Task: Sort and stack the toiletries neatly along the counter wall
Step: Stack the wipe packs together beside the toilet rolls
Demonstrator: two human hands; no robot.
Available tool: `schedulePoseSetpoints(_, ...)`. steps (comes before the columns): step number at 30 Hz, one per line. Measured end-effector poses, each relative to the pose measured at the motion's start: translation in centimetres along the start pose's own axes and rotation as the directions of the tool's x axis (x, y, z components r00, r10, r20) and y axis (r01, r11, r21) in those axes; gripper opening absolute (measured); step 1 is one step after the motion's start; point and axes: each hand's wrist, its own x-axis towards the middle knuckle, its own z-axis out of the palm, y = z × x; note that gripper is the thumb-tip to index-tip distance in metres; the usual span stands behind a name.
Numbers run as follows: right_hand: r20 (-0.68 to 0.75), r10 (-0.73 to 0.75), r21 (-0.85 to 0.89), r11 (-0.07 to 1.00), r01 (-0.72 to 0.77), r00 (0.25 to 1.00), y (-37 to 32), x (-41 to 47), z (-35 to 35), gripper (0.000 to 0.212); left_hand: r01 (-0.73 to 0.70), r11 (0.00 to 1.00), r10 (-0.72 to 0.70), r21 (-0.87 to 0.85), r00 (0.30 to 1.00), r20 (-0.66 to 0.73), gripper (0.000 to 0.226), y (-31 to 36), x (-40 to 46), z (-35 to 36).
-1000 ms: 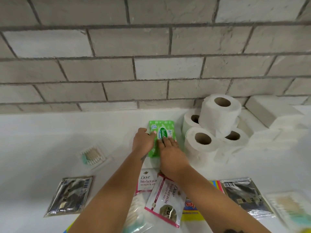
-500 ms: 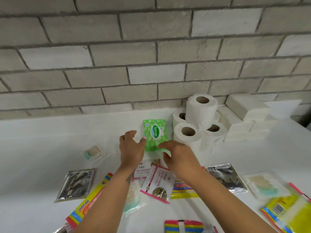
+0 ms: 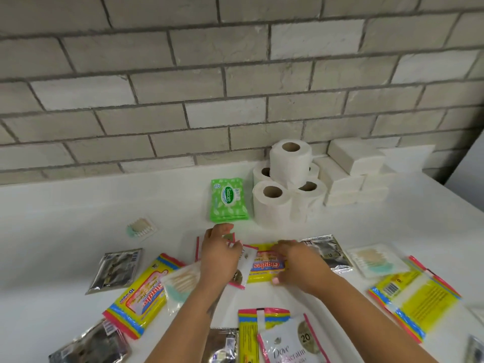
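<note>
Green Sanicare wipes pack [image 3: 228,199] now lies flat near the wall, just beside the toilet roll pyramid [image 3: 288,184], and nobody touches it. A second ago we had both hands pressed on it; half a second ago they were lifting off. So we read that placement as done: one item joins the sorted row with the rolls and the white tissue blocks [image 3: 353,174] to their right.

Both hands have come back toward us into the loose pile. Left hand [image 3: 218,254] sits over the pink-edged Dove sachets [image 3: 243,260], fingers bent down onto them; whether it pinches one we cannot tell, motion blur. Right hand [image 3: 296,260] lies on the yellow Giggles wipes pack [image 3: 265,265], thumb at the near edge and fingers reaching over the far edge, which looks like the start of a grip, but a closed hold is not plain. Both forearms run up from the bottom edge, converging at the middle of the counter [image 3: 65,218].

Still unsorted around that: another Giggles pack [image 3: 145,292] at left, silver sachets [image 3: 115,269], cotton bud packets [image 3: 141,227], a yellow pack at right [image 3: 413,292], more sachets at the bottom. Our guess: Giggles packs or Dove sachets go next, left of the green pack.
</note>
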Motion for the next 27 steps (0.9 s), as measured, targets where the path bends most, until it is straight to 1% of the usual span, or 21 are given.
schedulePoseSetpoints(3,0.048,-0.023,-0.073,0.997,0.027,0.999,0.6,-0.3,1.0,0.077,-0.021,1.0,0.021,0.002,0.999,0.045,0.039,0.0,-0.8,0.5)
schedulePoseSetpoints(5,0.054,-0.034,-0.105,0.994,0.04,0.998,0.9,-0.4,1.3,0.075,-0.006,1.0,0.006,-0.005,0.998,0.059,0.038,0.1,-1.4,0.7)
schedulePoseSetpoints(9,0.03,-0.082,-0.174,0.981,0.086,0.996,0.8,-1.2,1.5,0.061,0.008,1.0,-0.007,-0.014,0.998,0.067,0.036,0.2,-2.4,0.9)
schedulePoseSetpoints(12,-0.029,-0.16,-0.236,0.96,0.148,0.987,0.8,-2.4,1.6,0.045,0.007,0.999,-0.003,-0.042,0.997,0.081,0.038,0.2,-2.8,1.0)
schedulePoseSetpoints(14,-0.06,-0.214,-0.281,0.941,0.189,0.975,0.6,-3.2,1.7,0.038,0.02,0.999,-0.017,-0.027,0.993,0.12,0.037,0.2,-3.1,1.2)
schedulePoseSetpoints(16,-0.082,-0.253,-0.291,0.931,0.22,0.964,0.8,-3.7,1.9,0.033,0.042,0.999,-0.042,0.007,0.982,0.182,0.033,0.3,-3.5,1.3)
schedulePoseSetpoints(19,-0.185,-0.315,-0.261,0.929,0.263,0.931,1.4,-4.7,2.1,0.021,0.03,0.999,-0.039,0.045,0.971,0.234,0.029,0.4,-4.1,1.5)
schedulePoseSetpoints(22,-0.31,-0.299,-0.264,0.939,0.22,0.903,2.2,-5.4,2.0,0.032,0.036,0.998,-0.046,0.045,0.967,0.251,0.03,0.9,-4.4,1.6)
schedulePoseSetpoints(25,-0.432,-0.303,-0.204,0.95,0.235,0.849,2.9,-5.9,1.6,0.024,0.059,0.998,-0.063,0.024,0.96,0.272,0.028,1.7,-4.3,1.6)
schedulePoseSetpoints(27,-0.492,-0.321,-0.164,0.947,0.277,0.809,3.3,-6.4,1.0,0.023,0.056,0.996,-0.075,0.065,0.941,0.329,0.034,2.8,-4.2,1.3)
